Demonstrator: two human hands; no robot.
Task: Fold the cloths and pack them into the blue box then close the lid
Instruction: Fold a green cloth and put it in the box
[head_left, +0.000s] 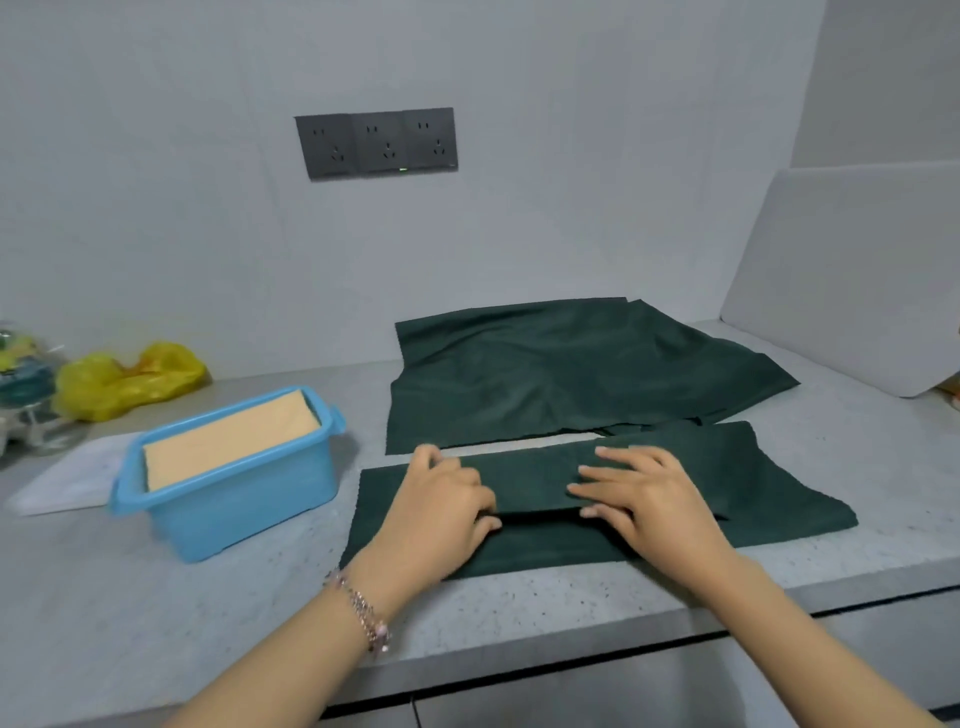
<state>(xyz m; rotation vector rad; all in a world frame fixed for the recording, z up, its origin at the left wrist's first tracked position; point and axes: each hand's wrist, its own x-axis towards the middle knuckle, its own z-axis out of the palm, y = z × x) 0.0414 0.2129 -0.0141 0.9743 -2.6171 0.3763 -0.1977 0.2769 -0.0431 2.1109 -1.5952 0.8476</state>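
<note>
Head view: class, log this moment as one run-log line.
step: folding near green cloth | left hand: pinches fold | right hand: presses flat | blue box: open, orange cloth inside

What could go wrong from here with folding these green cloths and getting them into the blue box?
1. The blue box already looks filled to the rim by an orange cloth, so more may keep the lid from closing.
2. The near green cloth is only partly folded under the left hand and right hand; letting go might let it spring open.
</note>
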